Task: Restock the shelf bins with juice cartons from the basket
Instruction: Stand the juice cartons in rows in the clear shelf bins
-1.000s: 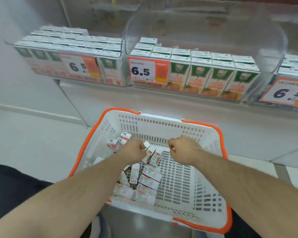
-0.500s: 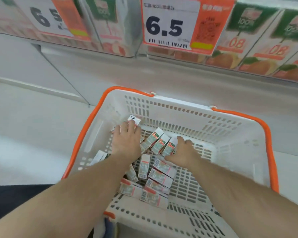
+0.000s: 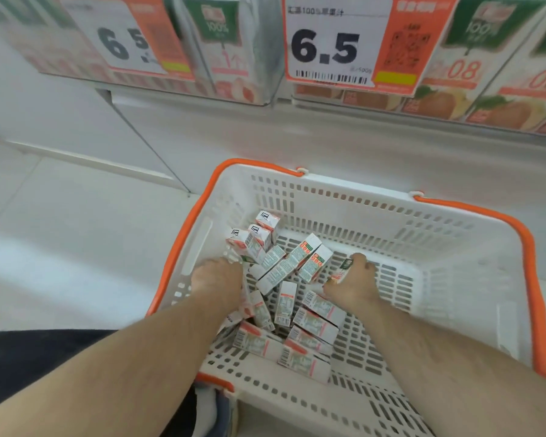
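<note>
A white basket with orange handles [image 3: 356, 201] sits on the floor below the shelf and holds several small juice cartons [image 3: 312, 324] in a loose pile. My left hand [image 3: 216, 279] reaches down into the pile by the basket's left wall; its fingers are hidden among the cartons. Further right, my right hand [image 3: 356, 280] grips a juice carton [image 3: 343, 269] with a green top near the middle of the basket. The clear shelf bins [image 3: 259, 58] above show stocked cartons [image 3: 454, 86] behind their front walls.
Price tags reading 6.5 [image 3: 331, 42] hang on the bin fronts just above the basket. A white shelf base panel [image 3: 328, 137] runs behind the basket. Pale floor tiles [image 3: 76, 231] lie to the left. My dark trouser leg [image 3: 29, 357] is at the lower left.
The camera has dropped closer to the basket. My left hand slid back toward the left wall and dug into the pile. My right hand closed round a carton.
</note>
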